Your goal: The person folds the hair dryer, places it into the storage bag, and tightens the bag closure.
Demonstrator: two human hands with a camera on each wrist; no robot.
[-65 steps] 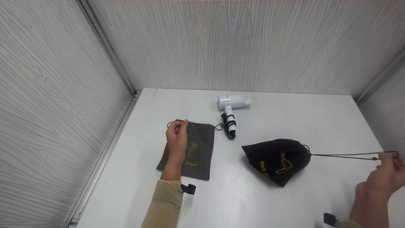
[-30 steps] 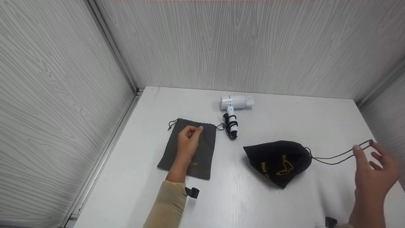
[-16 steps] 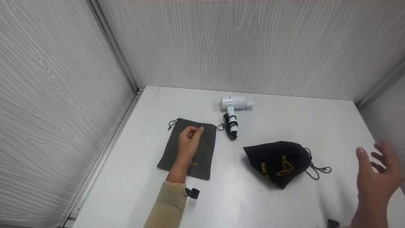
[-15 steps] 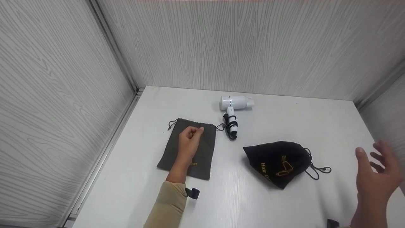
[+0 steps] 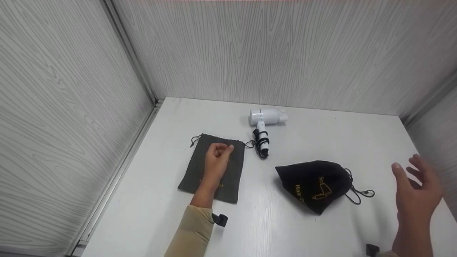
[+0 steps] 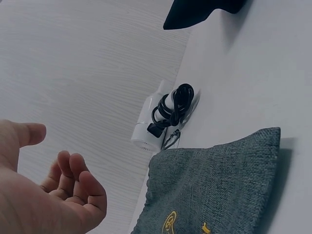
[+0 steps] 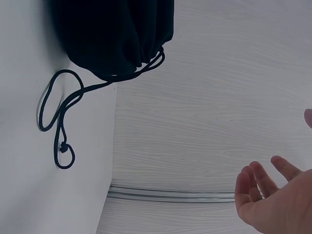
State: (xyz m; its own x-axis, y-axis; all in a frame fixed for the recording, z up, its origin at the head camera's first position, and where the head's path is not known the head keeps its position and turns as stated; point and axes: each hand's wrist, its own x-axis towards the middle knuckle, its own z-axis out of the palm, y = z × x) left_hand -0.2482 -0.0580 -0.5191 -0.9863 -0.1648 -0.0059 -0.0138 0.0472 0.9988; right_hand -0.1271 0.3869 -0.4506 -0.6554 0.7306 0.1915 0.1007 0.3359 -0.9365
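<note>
My left hand (image 5: 216,160) hovers over a flat grey drawstring bag (image 5: 232,175) with yellow printing. Its fingers are loosely curled, and the left wrist view shows a gap between thumb and fingers with nothing held. On the right, a black drawstring bag (image 5: 314,184) marked with a hair dryer picture bulges with its neck gathered. From that neck a dark drawstring (image 7: 73,97) lies in loose loops on the table. Beyond it is my right hand (image 5: 416,191), raised, thumb and fingers spread, holding nothing. A white hair dryer (image 5: 269,116) with its black cord (image 5: 263,140) wrapped round the handle lies behind the bags.
The white tabletop (image 5: 142,210) is bounded by a wood-grain back panel (image 5: 267,53) and side panels, left (image 5: 53,107) and right (image 5: 441,128). The grey bag's right-hand cord end (image 5: 250,144) lies close to the dryer's handle.
My right hand has let go of the black bag's drawstring, which fell from taut to loose loops, and has shifted left. My left hand has left the grey bag's top left edge, moving right.
</note>
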